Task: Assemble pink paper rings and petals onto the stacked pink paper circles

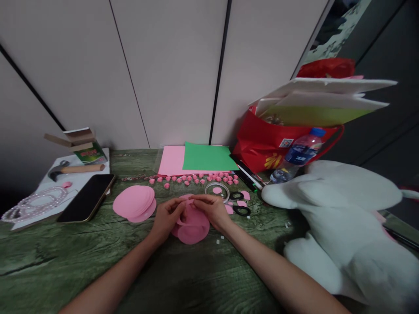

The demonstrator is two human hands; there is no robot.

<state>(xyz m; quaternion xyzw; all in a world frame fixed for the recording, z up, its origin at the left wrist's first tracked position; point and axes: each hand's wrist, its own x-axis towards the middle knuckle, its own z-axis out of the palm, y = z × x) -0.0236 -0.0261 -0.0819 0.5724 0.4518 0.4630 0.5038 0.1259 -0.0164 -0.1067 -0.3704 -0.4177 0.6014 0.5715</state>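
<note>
Both hands meet over the middle of the green wood-look table (131, 266). My left hand (169, 214) pinches the edge of a pink paper piece (193, 226), and my right hand (210, 208) pinches it from the other side, the fingertips close together. The paper looks rounded and layered; the fingers hide part of it. A stack of pink paper circles (135, 203) lies left of my left hand. Beyond the hands runs a row of small pink rolled pieces (196, 178). Black-handled scissors (241, 210) and a tape roll (217, 191) lie right of my right hand.
Pink sheets (170, 160) and a green sheet (209, 158) lie at the back. On the left are a phone (87, 198), a hammer (81, 168), beads (39, 203) and an open box (89, 150). A red bag (255, 141), a bottle (299, 152) and a white plush toy (343, 226) stand right.
</note>
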